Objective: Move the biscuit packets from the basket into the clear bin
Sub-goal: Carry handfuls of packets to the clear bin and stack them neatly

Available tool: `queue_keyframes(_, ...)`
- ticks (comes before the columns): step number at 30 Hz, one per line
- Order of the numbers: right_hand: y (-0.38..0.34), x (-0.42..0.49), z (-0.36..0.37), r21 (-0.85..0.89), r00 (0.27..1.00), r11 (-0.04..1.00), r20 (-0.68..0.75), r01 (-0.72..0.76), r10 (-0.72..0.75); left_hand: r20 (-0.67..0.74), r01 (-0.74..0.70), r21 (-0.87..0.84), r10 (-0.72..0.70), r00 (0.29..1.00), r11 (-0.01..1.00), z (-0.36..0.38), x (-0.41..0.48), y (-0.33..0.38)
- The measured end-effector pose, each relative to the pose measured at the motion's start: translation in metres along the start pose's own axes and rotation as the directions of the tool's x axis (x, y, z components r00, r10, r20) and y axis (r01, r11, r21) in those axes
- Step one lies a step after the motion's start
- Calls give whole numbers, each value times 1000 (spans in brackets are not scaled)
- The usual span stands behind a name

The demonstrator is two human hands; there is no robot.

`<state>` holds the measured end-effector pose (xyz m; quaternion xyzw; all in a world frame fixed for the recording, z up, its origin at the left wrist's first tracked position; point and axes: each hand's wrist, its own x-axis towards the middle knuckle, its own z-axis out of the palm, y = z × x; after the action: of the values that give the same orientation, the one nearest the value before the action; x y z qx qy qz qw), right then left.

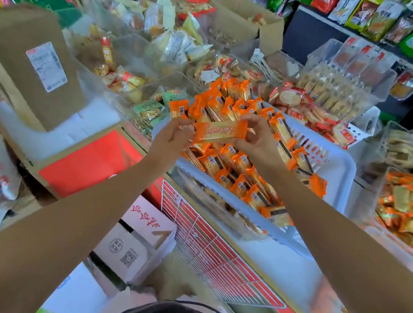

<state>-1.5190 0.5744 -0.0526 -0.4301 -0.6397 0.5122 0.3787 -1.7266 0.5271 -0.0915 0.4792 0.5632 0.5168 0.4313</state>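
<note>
The left hand (173,138) and the right hand (258,137) each pinch one end of a single orange packet (219,131), held just above the heap of packets in the basket (341,170). The grip is only on the thin wrapper ends, so the packet may slip out, and a forearm may push the packets that lean over the basket rim. The clear bin (381,186) at the right, probably the target, stands just beside the basket's wall, so the open way is above that wall.

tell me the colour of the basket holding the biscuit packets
Pale blue basket, clearest in the head view.
</note>
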Motion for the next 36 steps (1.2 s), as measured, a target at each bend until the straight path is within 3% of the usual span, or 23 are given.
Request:
queue_keyframes(3, -1, 1, 14, -44, 998, 999, 62, 13, -10, -35, 130, -290, -146, 989, 948, -8, 3, 7)
queue_keyframes(7, 3, 13, 31, -122, 985, 993, 171, 2, 19, -74, 165, -431, -217, 973, 887, -29, -3, 12)
queue_keyframes(11, 12, 32, 48, -293, 986, 952, 157, 91, -46, -156, 133, -413, -214, 964, 901, -58, -10, 12)
queue_keyframes(16, 28, 53, 70, -591, 974, 773, 145, 228, -177, -205, 151, -353, -233, 951, 923, -82, -17, 4)
queue_keyframes(23, 37, 70, 93, -835, 980, 514, 149, 197, -133, -179, 211, -308, -274, 945, 928, -93, -14, -10)
queue_keyframes(26, 38, 71, 99, -875, 984, 452, 140, 174, -109, -182, 224, -303, -287, 940, 926, -93, -12, -13)
queue_keyframes(30, 34, 70, 94, -849, 974, 492, 107, 193, -197, -167, 247, -310, -308, 937, 918, -95, -8, -16)
queue_keyframes(36, 26, 61, 87, -901, 976, 377, 199, 217, -87, -155, 287, -311, -347, 925, 906, -94, -4, -17)
